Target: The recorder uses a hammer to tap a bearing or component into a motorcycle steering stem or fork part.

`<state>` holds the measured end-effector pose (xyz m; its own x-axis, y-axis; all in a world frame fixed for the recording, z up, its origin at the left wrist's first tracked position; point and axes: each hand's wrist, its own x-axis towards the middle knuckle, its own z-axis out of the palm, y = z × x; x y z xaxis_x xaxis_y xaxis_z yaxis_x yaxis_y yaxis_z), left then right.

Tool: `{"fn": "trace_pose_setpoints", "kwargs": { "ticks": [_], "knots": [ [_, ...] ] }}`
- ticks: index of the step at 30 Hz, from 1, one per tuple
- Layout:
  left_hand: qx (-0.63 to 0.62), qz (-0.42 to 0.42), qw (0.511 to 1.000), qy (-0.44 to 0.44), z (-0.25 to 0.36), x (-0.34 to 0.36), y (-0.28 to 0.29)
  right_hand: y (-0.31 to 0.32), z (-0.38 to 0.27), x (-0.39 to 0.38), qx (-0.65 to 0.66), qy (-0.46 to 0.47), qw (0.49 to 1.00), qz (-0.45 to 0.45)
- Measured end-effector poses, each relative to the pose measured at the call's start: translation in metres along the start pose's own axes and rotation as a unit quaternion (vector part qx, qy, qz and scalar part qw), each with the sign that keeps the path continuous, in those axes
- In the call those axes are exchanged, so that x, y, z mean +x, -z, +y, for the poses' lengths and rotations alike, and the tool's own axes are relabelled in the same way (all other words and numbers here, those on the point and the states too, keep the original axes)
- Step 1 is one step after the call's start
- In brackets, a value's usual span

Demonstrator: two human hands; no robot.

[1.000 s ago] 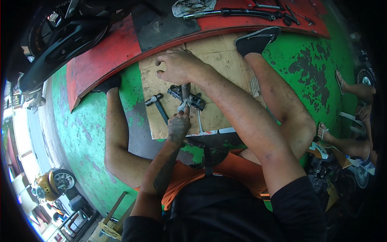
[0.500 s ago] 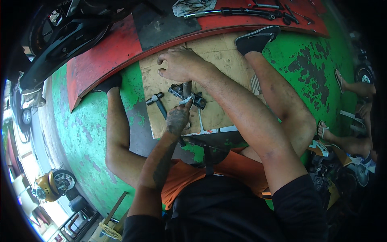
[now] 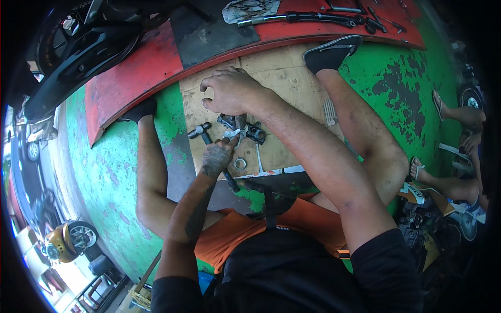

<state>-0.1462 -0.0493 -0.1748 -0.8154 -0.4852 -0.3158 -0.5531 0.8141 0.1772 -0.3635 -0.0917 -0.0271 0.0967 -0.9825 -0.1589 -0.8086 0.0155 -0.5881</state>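
Note:
A dark metal clamp assembly with an upright tube, like a motorcycle steering stem, rests on a cardboard sheet. Around the tube's lower part, my left hand presses a whitish rag, its fingers closed on the cloth. Above the tube's upper end hangs my right hand, fingers curved with a gap between thumb and forefinger; nothing shows in it. Its wrist hides the tube's top. Left of the clamp lies a ball-peen hammer, its handle passing under my left hand. A metal ring sits nearby.
A red platform runs along the far side, bearing a fork-like shaft, a stained cloth and several tools. A motorcycle stands at the far left. Another person's legs are at the right, beside motorcycle parts.
My left hand has shifted left and slightly down along with the rag, uncovering the metal ring. My right hand has moved slightly left and down, staying above the tube.

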Motion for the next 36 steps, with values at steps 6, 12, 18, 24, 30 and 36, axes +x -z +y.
{"fn": "trace_pose_setpoints", "kwargs": {
  "ticks": [6,12,18,24,30,36],
  "knots": [
    [-0.006,0.017,1.0,-0.003,-0.004,-0.002,0.002,0.0,-0.001,0.0,-0.003,-0.005,1.0,0.0],
    [-0.008,0.042,0.999,0.008,-0.006,-0.003,-0.003,-0.002,0.0,0.0,-0.012,0.003,1.0,0.012],
    [-0.086,0.078,0.99,0.086,0.01,-0.008,-0.011,-0.002,0.003,0.003,-0.016,-0.008,1.0,0.011],
    [-0.155,0.109,0.964,0.185,0.037,-0.008,-0.022,0.001,0.012,0.007,-0.023,-0.011,1.0,0.018],
    [-0.187,0.129,0.943,0.243,0.058,-0.006,-0.032,0.003,0.019,0.011,-0.023,-0.009,0.999,0.023],
    [-0.157,0.093,0.938,0.294,0.071,-0.003,-0.032,0.002,0.023,0.013,-0.028,-0.012,0.999,0.026]
  ]
}}
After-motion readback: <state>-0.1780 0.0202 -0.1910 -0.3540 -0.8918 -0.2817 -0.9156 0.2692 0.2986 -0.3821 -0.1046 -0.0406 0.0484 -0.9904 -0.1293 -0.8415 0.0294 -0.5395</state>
